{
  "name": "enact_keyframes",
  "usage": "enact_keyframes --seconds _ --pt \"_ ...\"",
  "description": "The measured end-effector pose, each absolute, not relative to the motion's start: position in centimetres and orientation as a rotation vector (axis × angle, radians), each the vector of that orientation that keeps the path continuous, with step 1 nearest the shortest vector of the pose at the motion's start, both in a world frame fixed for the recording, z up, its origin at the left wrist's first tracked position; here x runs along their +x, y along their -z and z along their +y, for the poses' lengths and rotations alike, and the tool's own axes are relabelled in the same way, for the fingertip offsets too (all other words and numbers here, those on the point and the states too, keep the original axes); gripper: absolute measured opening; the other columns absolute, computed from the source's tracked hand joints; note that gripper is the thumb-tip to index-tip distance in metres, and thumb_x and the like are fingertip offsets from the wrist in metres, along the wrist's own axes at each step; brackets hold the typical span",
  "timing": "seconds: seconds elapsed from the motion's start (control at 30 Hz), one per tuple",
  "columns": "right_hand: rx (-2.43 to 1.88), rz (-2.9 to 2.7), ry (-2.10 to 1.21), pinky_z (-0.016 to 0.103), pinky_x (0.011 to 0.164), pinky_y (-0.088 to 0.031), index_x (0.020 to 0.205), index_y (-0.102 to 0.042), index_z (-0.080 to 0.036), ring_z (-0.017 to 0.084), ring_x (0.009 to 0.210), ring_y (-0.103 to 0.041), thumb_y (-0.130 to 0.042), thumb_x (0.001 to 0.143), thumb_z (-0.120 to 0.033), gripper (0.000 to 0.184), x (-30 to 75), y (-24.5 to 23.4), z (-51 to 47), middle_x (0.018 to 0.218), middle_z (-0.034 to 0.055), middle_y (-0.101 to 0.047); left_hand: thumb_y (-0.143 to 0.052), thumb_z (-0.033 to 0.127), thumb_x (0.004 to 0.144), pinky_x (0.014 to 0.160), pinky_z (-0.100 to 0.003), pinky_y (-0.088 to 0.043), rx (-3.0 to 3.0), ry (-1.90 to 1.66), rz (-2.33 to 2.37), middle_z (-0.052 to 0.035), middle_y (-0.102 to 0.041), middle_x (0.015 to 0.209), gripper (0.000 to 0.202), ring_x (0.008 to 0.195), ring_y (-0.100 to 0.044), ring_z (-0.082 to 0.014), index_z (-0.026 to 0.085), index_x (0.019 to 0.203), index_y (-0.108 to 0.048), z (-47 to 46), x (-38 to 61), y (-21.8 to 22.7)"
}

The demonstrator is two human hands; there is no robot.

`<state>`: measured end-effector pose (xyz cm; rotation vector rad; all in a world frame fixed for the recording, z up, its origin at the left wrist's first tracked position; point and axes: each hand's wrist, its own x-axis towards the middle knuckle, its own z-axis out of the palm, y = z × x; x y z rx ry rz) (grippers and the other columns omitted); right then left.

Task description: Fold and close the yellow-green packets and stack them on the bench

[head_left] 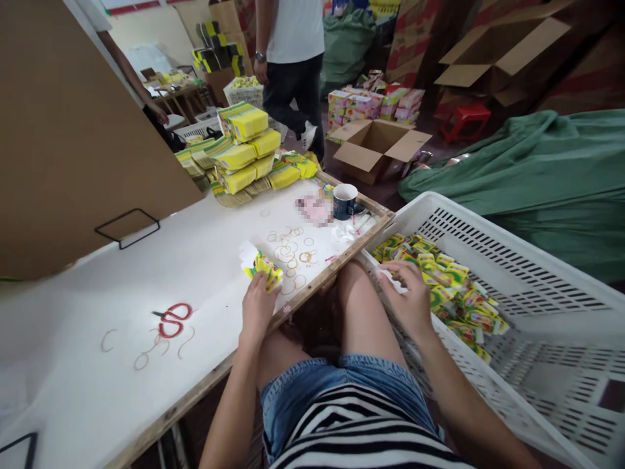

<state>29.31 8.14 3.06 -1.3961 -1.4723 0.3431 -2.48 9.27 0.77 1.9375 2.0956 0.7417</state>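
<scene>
On the table (209, 241), scissors (170, 319) lie left of the rubber bands (306, 257), and the left hand (258, 303) with its sachet (266, 268) is at the near edge, between the two. A mug (344, 203) stands by the right corner. Stacked packets (244, 150) are at the far edge, behind the bands; left of them stands a cardboard panel (88, 150). Right of the table is a crate (547, 365), more sachets inside, nearest the table. Behind the crate lies a sack (527, 169); an open carton (359, 156) sits beyond the table's right edge.
</scene>
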Motion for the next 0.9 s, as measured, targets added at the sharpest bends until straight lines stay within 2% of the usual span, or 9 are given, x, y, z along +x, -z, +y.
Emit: enact_keyframes --seconds 0.1,0.23,0.3,0.37,0.47,0.57,0.67,0.8,0.9 --pt "-1.396 -1.403 -0.632 0.029 0.059 -0.044 0.091 -0.069 -0.019 0.017 0.063 -0.052 -0.055 0.089 -0.037 0.023 26.8 -2.6 7.6 0.081 0.0045 -0.067 -0.063 0.026 0.084 0.086 -0.044 -0.054 1.908 -0.761 2.131 -0.0128 -0.071 0.119 0.021 0.1 -0.07 -0.0317 0.02 0.101 -0.073 9.0 -3.0 -0.6" --pt "-1.318 -1.389 -0.931 0.028 0.056 -0.041 0.091 -0.071 -0.018 0.016 0.06 -0.054 -0.055 0.09 -0.041 0.028 24.3 -2.8 7.0 0.078 0.0048 -0.07 -0.061 0.025 0.085 0.077 -0.04 -0.055 1.872 -0.852 2.177 -0.0091 -0.078 0.096 0.016 0.082 -0.073 -0.0299 0.023 0.09 -0.076 8.7 -3.3 -0.9" --pt "-1.258 -1.366 -1.052 0.029 0.06 -0.045 0.09 -0.071 -0.018 0.018 0.065 -0.058 -0.055 0.089 -0.045 0.032 23.3 -2.9 6.7 0.077 0.0059 -0.071 -0.052 0.025 0.09 0.083 -0.041 -0.055 1.849 -0.958 2.227 -0.0105 -0.077 0.098 0.023 0.091 -0.073 -0.0293 0.021 0.095 -0.075 8.3 -3.1 -1.1" --pt "-1.195 -1.309 -1.187 0.029 0.062 -0.047 0.089 -0.072 -0.018 0.018 0.066 -0.059 -0.055 0.089 -0.05 0.037 22.3 -3.1 6.3 0.076 0.0068 -0.071 -0.046 0.024 0.094 0.094 -0.043 -0.051 1.848 -1.232 2.222 -0.0118 -0.075 0.108 0.029 0.105 -0.069 -0.0276 0.019 0.101 -0.073 7.4 -2.4 -1.2" --pt "-1.095 -1.221 -1.387 0.027 0.054 -0.044 0.095 -0.073 -0.017 0.015 0.059 -0.055 -0.05 0.09 -0.058 0.048 21.1 -3.1 6.1 0.076 0.0073 -0.071 -0.053 0.023 0.092 0.104 -0.046 -0.047 1.96 -1.67 1.87 -0.0092 -0.074 0.111 0.024 0.116 -0.064 -0.0261 0.02 0.105 -0.072 5.5 -0.6 -1.2" --pt "-1.067 -1.112 -1.488 0.026 0.051 -0.043 0.095 -0.073 -0.017 0.015 0.059 -0.055 -0.057 0.084 -0.062 0.05 20.6 -3.0 6.4 0.073 0.0055 -0.068 -0.059 0.021 0.089 0.1 -0.048 -0.052 2.142 -1.567 1.389 -0.0071 -0.076 0.107 0.023 0.113 -0.066 -0.0272 0.024 0.107 -0.073 3.7 1.5 -1.0" --pt "-1.098 -1.046 -1.508 0.028 0.061 -0.05 0.094 -0.072 -0.017 0.017 0.067 -0.061 -0.067 0.077 -0.06 0.046 20.9 -2.8 6.7 0.078 0.0047 -0.068 -0.059 0.014 0.088 0.097 -0.048 -0.054 2.235 -1.374 1.125 -0.0061 -0.075 0.11 0.03 0.113 -0.066 -0.0272 0.027 0.113 -0.07 2.8 3.2 -0.6" --pt "-1.113 -1.05 -1.442 0.035 0.08 -0.053 0.092 -0.07 -0.017 0.021 0.083 -0.065 -0.066 0.079 -0.057 0.042 21.6 -2.4 6.5 0.09 0.0073 -0.07 -0.066 0.017 0.084 0.105 -0.049 -0.047 2.027 -1.492 1.138 -0.0081 -0.067 0.126 0.035 0.124 -0.058 -0.0287 0.027 0.117 -0.068 2.9 4.5 -0.8" --pt "-1.106 -1.035 -1.476 0.036 0.082 -0.053 0.094 -0.068 -0.018 0.022 0.086 -0.065 -0.07 0.077 -0.055 0.041 21.6 -2.2 6.1 0.09 0.0074 -0.071 -0.065 0.032 0.086 0.11 -0.048 -0.041 1.476 -1.61 1.261 -0.0114 -0.057 0.139 0.044 0.131 -0.051 -0.0288 0.024 0.129 -0.059 3.6 4.7 -1.6"
